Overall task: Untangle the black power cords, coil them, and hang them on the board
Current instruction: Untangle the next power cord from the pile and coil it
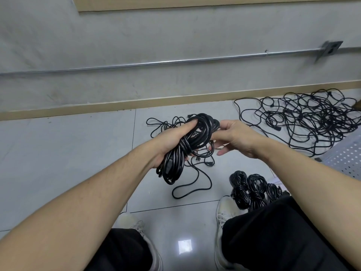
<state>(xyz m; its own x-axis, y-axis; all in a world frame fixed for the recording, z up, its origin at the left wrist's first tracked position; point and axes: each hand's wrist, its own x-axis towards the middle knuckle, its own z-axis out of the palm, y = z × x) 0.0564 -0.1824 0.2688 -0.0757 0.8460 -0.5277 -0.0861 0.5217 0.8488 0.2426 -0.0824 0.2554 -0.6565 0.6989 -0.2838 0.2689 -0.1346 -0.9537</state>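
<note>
Left hand (173,139), just left of centre: fingers curled round coiled cord (187,145), bundle slanting from 1 o'clock down to 7. Loose cord (192,184) trailing on floor tiles (78,153) underneath. Right hand (237,139), at 3 o'clock of bundle: fingers loosely extended, touching the coil's wrapped middle. Finished coils (252,189) at 5 o'clock; tangled pile (304,122) at 2 o'clock.

Grey scuffed wall (175,36), metal conduit (156,63) running across it, tan baseboard (117,105), glossy light-grey floor tiles (58,153) reflecting an overhead light.
</note>
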